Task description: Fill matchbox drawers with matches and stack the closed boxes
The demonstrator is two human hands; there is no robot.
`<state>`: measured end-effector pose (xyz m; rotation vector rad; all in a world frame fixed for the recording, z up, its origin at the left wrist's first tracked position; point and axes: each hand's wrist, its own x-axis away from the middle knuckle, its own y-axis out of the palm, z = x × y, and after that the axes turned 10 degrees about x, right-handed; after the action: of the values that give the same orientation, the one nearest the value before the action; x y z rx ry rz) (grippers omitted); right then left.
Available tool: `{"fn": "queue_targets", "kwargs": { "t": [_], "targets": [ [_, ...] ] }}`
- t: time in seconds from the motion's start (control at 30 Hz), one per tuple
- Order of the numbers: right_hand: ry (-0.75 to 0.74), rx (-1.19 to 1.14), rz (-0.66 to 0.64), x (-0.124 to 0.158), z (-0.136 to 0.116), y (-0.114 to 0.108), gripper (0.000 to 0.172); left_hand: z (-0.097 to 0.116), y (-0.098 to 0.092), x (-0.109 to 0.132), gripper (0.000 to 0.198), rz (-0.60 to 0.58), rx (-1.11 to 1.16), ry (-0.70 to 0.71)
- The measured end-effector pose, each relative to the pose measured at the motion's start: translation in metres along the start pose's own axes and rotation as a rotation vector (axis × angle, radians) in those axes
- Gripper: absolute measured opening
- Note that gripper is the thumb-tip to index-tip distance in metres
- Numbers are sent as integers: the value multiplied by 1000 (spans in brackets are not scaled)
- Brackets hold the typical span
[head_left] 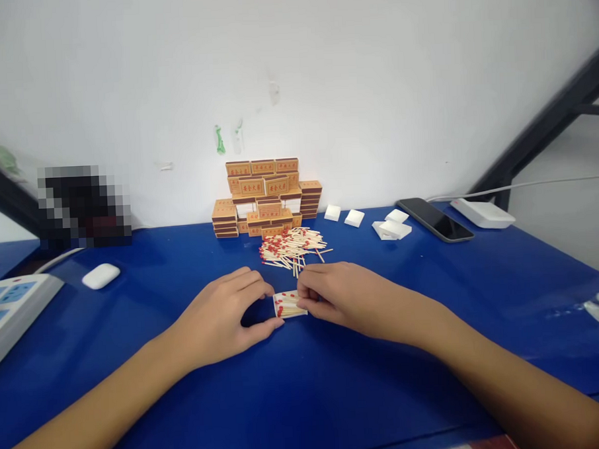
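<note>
A small white matchbox tray (292, 315) lies on the blue table, with red-headed matches (286, 304) in it, heads toward the left. Around the tray's left end, my left hand (228, 313) has its thumb at the near side and its fingertips at the far side, steadying it. My right hand (337, 292) is closed over the tray's right end, fingertips pinched at the plain ends of the matches; its fingers hide that end. Just beyond the tray is a loose pile of matches (293, 246), most heads toward the left.
Matchboxes (264, 186) are stacked against the wall behind the pile. Folded white pieces (392, 228) and a phone (435, 220) lie at the back right, beside a white device (482, 213). On the left are a white case (101, 276) and a power strip (22, 309).
</note>
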<state>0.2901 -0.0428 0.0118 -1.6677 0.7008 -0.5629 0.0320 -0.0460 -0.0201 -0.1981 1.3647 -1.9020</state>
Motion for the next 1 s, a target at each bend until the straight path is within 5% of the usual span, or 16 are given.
{"fn": "queue_targets", "kwargs": {
  "t": [0.43, 0.67, 1.0],
  "targets": [
    [-22, 139, 21, -3, -6, 2, 19, 1, 0, -1, 24, -2, 2, -2],
    [-59, -3, 223, -4, -8, 11, 19, 0, 0, 0, 22, 4, 4, 2],
    [-52, 115, 90, -3, -5, 13, 17, 0, -1, 1, 24, 17, -6, 32]
  ]
}}
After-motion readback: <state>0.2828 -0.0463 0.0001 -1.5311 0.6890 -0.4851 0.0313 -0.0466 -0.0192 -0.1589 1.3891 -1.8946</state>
